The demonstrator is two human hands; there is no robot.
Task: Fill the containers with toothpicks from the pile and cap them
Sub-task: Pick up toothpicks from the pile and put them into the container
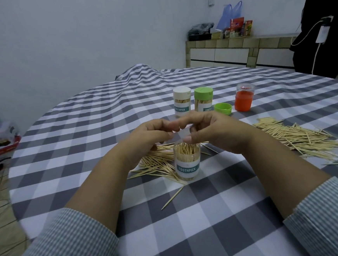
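The bench [171, 218] carries a grey-and-white checked cloth. Landmark: the open clear container [187, 160] labelled TOOTHPICK, standing upright near the bench centre and filled with upright toothpicks.

Large toothpick pile [300, 137]: right of the container, well apart from it. Smaller toothpick pile [156, 163]: just left of and behind the container, touching its base. Single toothpick [172, 197]: in front of the container, lying apart.

Left hand [150, 135] and right hand [214, 130]: both above the container mouth, fingers curled and meeting over it. Motion blur hides whether the fingers grasp anything; the state cannot be told.

Beyond the container: white-capped container [182, 101], green-capped container [203, 101], orange container [244, 98], all upright in a row. Loose green cap [223, 109]: between the green-capped and orange containers.
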